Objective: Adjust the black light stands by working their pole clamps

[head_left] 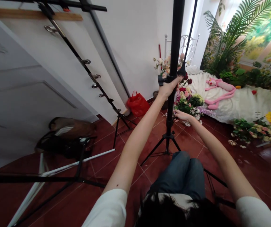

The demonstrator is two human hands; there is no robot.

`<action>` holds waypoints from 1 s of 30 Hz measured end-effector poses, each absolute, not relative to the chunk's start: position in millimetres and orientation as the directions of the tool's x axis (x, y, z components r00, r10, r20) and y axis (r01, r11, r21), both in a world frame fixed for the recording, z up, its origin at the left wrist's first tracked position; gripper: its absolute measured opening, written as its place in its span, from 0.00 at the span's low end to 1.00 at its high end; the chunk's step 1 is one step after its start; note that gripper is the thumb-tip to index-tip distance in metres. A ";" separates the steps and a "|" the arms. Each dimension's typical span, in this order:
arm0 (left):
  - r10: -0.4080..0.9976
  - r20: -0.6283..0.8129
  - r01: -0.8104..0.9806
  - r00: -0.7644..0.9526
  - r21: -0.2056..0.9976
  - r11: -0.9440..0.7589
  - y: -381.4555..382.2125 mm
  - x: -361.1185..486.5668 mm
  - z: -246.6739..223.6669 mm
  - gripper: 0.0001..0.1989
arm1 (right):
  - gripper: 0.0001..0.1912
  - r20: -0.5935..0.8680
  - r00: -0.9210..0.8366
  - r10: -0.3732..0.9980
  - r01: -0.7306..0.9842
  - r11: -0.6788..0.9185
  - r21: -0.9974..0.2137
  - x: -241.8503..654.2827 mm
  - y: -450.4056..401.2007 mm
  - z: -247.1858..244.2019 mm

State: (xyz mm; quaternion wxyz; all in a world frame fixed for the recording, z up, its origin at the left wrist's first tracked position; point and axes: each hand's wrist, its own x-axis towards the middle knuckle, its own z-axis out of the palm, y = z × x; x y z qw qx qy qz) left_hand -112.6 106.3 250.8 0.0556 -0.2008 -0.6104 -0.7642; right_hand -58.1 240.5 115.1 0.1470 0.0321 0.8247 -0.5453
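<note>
A black light stand [177,34] rises upright in front of me, its tripod legs [167,137] spread on the floor. My left hand [168,89] is wrapped round the pole just under its upper collar [163,79], thumb reaching to the right side. Lower down, at the right of the pole, my right hand [182,115] has its fingers closed at the lower collar's knob, which they mostly hide. A black cord [190,31] with a thicker end hangs beside the pole, close to my left fingertips.
Artificial flowers [184,94] and a white-draped bed with a pink plush toy [222,88] lie to the right. A red plastic bag [138,104] sits by the wall. Leftward are another stand [116,135], a dark bag [66,138] and white poles [78,163].
</note>
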 end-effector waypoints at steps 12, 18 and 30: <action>0.086 0.424 0.403 -0.901 0.895 -0.191 107.0 -70.4 172.4 0.21 | 0.13 -0.060 -0.996 0.063 0.076 0.298 -0.952 -26.9 289.9 127.6; 0.224 0.401 0.366 -0.888 0.913 -0.183 99.2 -75.5 142.2 0.25 | 0.13 -0.068 -0.997 0.045 0.079 0.330 -0.941 -26.6 280.1 107.3; 0.183 0.388 0.359 -0.903 0.917 -0.173 102.8 -70.5 130.7 0.25 | 0.14 -0.013 -1.000 -0.029 0.004 0.288 -0.958 -31.5 260.7 65.8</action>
